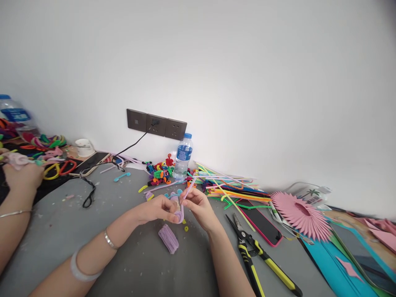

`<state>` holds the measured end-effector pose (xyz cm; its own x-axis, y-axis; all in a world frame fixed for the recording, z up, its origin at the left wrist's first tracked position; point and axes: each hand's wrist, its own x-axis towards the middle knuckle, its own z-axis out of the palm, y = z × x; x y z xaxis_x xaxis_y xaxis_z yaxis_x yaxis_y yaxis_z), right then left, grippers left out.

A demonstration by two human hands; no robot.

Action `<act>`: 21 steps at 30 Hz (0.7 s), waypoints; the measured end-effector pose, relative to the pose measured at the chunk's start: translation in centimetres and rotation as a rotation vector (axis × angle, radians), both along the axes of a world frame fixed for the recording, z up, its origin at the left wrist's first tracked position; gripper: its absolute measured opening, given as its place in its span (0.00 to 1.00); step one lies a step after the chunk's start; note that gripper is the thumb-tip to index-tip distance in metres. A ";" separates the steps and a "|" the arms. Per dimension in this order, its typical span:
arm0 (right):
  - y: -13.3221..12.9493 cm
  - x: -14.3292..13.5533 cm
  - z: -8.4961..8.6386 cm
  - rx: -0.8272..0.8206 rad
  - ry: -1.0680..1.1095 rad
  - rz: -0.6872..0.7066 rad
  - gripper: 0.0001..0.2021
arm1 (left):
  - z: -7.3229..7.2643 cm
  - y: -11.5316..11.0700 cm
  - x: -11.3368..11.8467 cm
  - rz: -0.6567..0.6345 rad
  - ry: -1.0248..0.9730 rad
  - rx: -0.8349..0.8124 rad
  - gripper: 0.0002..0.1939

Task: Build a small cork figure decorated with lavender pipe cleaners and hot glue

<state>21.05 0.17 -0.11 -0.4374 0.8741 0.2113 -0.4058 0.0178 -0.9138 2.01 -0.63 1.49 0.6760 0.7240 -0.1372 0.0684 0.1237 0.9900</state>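
Between my two hands a light purple pipe cleaner (182,212) is curled into a loop at its lower end, with a straight length rising up to the right. My left hand (159,209) pinches the curled part from the left. On the right, my right hand (198,205) grips the straight length between thumb and fingers. Just below them, a flat purple bundle (168,239) of pipe cleaner lies on the grey table (123,247). Small yellow rings (186,228) and light blue pieces lie close around my hands.
Black-and-yellow pliers (247,243) and a pink-edged phone (262,222) lie to the right, near a pink paper fan (301,214). A water bottle (183,156) and pipe cleaners (235,185) stand by the wall. Another person's hand (23,177) works at left.
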 end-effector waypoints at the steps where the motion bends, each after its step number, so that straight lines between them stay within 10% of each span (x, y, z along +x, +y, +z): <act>1: 0.0 -0.1 -0.1 -0.005 0.003 0.003 0.09 | 0.1 0.0 0.0 0.004 0.005 -0.003 0.22; 21: 0.0 -0.3 -0.7 -0.028 -0.044 0.064 0.09 | 0.0 0.0 -0.1 -0.020 0.044 -0.033 0.27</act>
